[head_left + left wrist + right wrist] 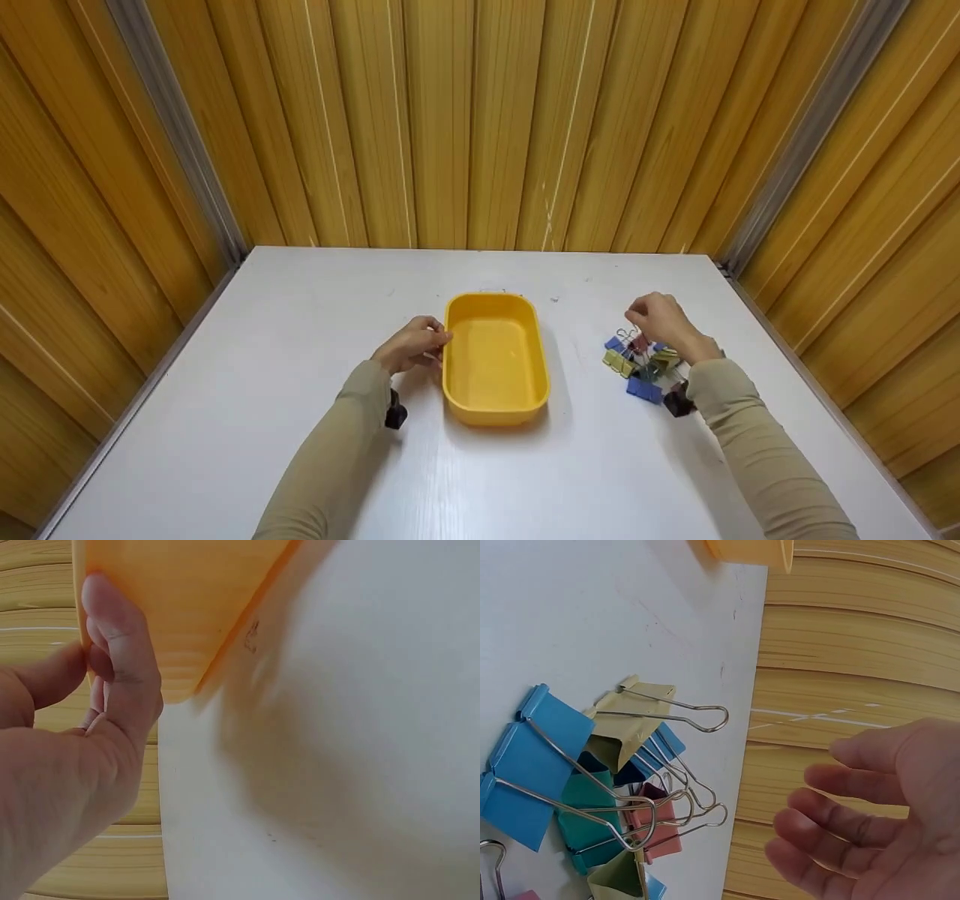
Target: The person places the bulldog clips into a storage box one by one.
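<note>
Head view: left hand (411, 345) pinches the yellow tub (495, 415) mid-desk (300, 390); right hand (664, 321)'s empty, fingers loosely bent, above the clips (589, 814) on the right. Crossed wire handles (655, 817) could totally snag neighbours.

1. Between the yellow tray (496, 367) and the pile of binder clips (645, 389), an open strip of surface (589, 442) leaves room to pass.
2. The tray can be entered from above; its raised walls block a low sideways approach.
3. The left hand (411, 343) grips the tray's left rim, taking up part of that side.
4. The right hand (664, 322) and right sleeve (757, 442) obstruct access to the clips from above and the near right.
5. Wire handles (653, 821) jut from the pile at crossing angles, obstructing a low sweep.
6. The back wall (495, 135) bounds the surface's far edge.
</note>
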`<state>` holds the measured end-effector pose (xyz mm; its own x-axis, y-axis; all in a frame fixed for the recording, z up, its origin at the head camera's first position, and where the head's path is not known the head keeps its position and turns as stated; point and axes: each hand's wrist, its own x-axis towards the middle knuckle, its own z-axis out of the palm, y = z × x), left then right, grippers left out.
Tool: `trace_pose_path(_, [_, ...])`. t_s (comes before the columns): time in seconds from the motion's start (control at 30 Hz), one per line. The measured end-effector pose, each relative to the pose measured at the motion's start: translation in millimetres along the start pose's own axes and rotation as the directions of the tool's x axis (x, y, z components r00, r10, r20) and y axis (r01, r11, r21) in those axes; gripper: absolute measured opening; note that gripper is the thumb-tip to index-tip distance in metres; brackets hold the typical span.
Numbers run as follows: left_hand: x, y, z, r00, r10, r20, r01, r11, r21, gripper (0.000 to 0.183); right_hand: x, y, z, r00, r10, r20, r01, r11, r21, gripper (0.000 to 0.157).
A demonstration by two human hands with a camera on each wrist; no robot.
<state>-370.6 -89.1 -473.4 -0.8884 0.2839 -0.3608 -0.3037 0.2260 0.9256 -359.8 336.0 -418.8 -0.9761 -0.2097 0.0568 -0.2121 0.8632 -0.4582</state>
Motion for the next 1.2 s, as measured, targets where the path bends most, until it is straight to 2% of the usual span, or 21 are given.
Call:
trace_pose_path(0.17, [0.2, -0.4, -1.6, 1.000, -0.006, 0.000, 0.006, 1.000, -0.007, 0.017, 2.0, 4.1, 4.9, 0.988, 0.062, 0.143, -0.070, 0.996, 0.049, 0.032])
trace_pose_path(0.3, [1.6, 0.7, -2.2, 1.000, -0.015, -0.009, 0.015, 1.000, -0.010, 0.017, 1.8, 2.4, 10.5, 0.979, 0.070, 0.193, -0.083, 0.995, 0.058, 0.031])
trace_pose_path(0.37, [1.9, 1.0, -2.2, 1.000, -0.019, -0.008, 0.019, 1.000, -0.014, 0.016, 1.2, 1.8, 12.9, 0.978, 0.056, 0.200, -0.071, 0.995, 0.069, 0.028])
trace_pose_path(0.6, [-0.2, 2.0, -2.3, 1.000, -0.013, 0.006, 0.013, 1.000, -0.016, 0.017, 0.9, 0.7, 19.4, 0.970, 0.080, 0.228, -0.111, 0.986, 0.124, 0.021])
trace_pose_path(0.87, [-0.9, 1.8, -2.5, 1.000, -0.022, 0.011, 0.022, 1.000, -0.021, 0.019, -0.7, 0.9, 25.0, 0.971, 0.090, 0.221, -0.130, 0.976, 0.175, 0.014])
trace_pose_path(1.2, [1.3, -2.3, -2.0, 1.000, -0.009, 0.010, 0.009, 1.000, -0.020, 0.020, -0.7, 7.6, 27.2, 0.977, 0.067, 0.201, -0.125, 0.949, 0.291, 0.018])
